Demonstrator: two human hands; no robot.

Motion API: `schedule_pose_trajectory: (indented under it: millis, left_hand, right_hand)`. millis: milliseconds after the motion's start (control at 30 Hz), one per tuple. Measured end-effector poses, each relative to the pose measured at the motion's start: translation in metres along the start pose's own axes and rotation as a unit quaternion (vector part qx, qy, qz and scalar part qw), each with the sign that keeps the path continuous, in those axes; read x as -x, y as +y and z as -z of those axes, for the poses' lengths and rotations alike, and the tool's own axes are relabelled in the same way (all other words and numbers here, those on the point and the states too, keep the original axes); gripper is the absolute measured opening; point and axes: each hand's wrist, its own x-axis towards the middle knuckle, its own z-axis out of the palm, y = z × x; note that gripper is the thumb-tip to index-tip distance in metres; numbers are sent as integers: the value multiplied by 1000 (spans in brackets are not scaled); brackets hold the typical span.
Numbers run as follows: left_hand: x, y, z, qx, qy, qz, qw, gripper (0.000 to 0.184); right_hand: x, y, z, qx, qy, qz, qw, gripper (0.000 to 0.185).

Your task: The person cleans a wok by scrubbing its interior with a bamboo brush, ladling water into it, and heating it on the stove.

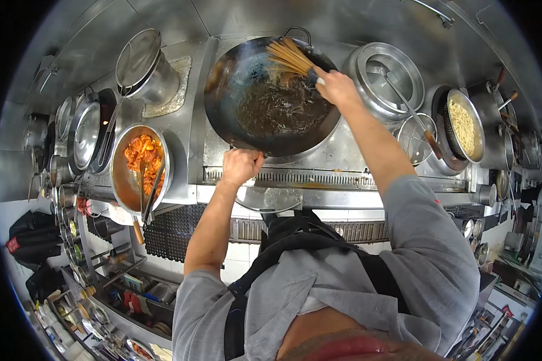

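Observation:
A large dark wok (226,114) sits on the steel stove, with brownish liquid (277,111) in its bottom. My right hand (337,89) is closed round the dark handle of a bamboo brush (290,57), whose bristles touch the wok's far inner wall. At the wok's near left edge, my left hand (242,166) is closed in a fist; it seems to hold the wok's near handle, which is mostly hidden under the fingers.
Left of the wok stand a bowl of red-orange food (144,153) with tongs and a strainer on a pot (140,60). On the right are a large pot (418,75), a ladle (403,99) and a bowl of noodles (464,126).

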Motion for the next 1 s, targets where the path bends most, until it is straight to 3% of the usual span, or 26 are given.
schedule_pose_trajectory:
  millis: [167,367,533,600,700,767,933,967,1000]
  left_hand:
    - [-2,4,0,-4,-21,17,1000,29]
    - [-1,5,1,-10,-14,43,999,27]
    - [2,-2,-4,13,-15,17,1000,29]
    - [-1,0,0,10,-17,18,1000,29]
    - [-2,4,4,-4,-23,27,999,28]
    - [-2,8,4,-14,-28,28,999,27]
    - [1,6,3,14,-13,45,999,28]
    - [1,6,2,17,-11,46,999,28]
    - [0,5,2,22,-10,41,999,28]
  right_hand:
    - [23,-9,10,-14,-21,73,997,49]
    - [90,68,47,70,-72,40,994,53]
    - [42,28,6,37,-31,7,999,53]
    - [22,-13,-17,-23,1,-50,998,48]
    - [19,-67,-30,-69,-64,-22,995,51]
    - [34,-73,-45,-115,-50,-6,992,52]
    - [70,-7,4,-34,-104,74,991,51]
    - [67,10,16,-24,-127,41,991,51]
    - [63,29,18,-35,-89,60,994,51]
